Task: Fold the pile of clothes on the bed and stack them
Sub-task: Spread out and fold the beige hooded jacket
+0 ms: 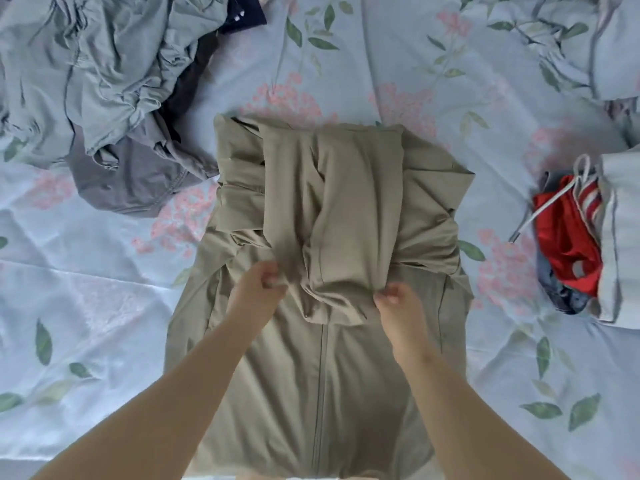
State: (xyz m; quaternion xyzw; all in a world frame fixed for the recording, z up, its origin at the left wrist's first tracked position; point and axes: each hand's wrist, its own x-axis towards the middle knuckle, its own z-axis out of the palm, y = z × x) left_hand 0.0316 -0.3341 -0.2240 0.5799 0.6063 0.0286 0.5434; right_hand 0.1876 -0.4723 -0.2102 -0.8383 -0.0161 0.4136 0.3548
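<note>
Lying at far left of the bed: the pile, unfolded. It held a crumpled grey-green garment over a darker grey one, with a navy piece showing at the top edge. It was probably kept to that side to leave working room in the middle.

Left hand: fingers curled, pinching the near left corner of the jacket's folded-down upper part. Nothing else was in its grasp.

Jacket: khaki, zip-fronted, spread flat at the centre of the bed with its hem toward the person. The upper half and sleeves were gathered in a bunched panel over the chest. It was judged mid-fold; the panel sat wrinkled and would want smoothing before the next fold.

Right hand: fingers curled likewise, pinching the near right corner of the same panel. The two hands sat level and apart, a hold suited to drawing the fold down evenly.

Hangers: white, lying on the red garment at right, well apart from the jacket. A blue-grey piece lay beneath it.

Pale cloth: folded, at the right edge, touching the red garment. Whether it was clothing or bedding could not be told.
</note>
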